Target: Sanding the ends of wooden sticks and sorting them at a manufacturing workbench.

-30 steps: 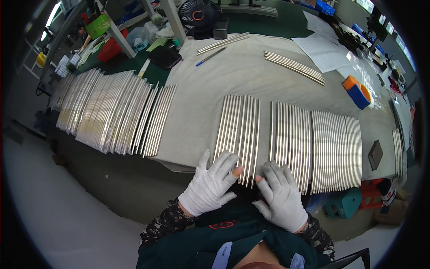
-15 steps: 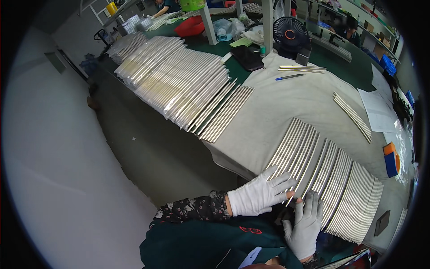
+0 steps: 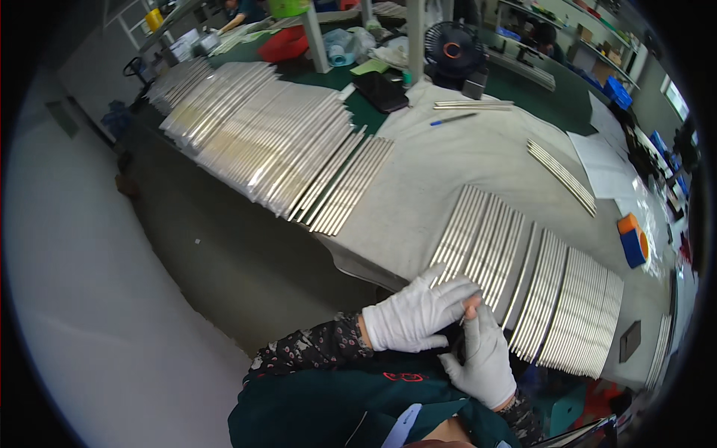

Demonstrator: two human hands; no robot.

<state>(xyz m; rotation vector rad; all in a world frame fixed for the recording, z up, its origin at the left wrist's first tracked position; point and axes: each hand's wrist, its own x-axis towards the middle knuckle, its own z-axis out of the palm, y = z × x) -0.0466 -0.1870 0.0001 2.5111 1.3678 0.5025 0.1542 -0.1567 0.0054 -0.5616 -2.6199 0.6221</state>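
My left hand (image 3: 418,310), in a white glove with a bare fingertip showing, lies with its fingers stretched over the near ends of thin silvery metal rods (image 3: 478,231). My right hand (image 3: 482,358), also gloved, is right beside it, fingers extended and meeting the left fingertips at the rods' near ends. Nothing shows clasped in either hand, though the spot where the fingertips meet is partly hidden. To the right, past a narrow gap holding a separate rod or two, a wider row of rods (image 3: 575,299) lies side by side on the grey cloth (image 3: 418,179).
Plastic-wrapped rods (image 3: 261,134) cover the left table, with loose rods (image 3: 355,183) beside them. Farther back are a fan (image 3: 453,51), a black pouch (image 3: 381,91) and a blue pen (image 3: 453,119). At right stand several rods (image 3: 562,177), an orange-and-blue tape roll (image 3: 633,243) and a dark block (image 3: 630,341).
My right hand has moved left against my left hand. More rods now lie in the left group, and the gap beside the right row has shifted. The whole view has turned slightly.
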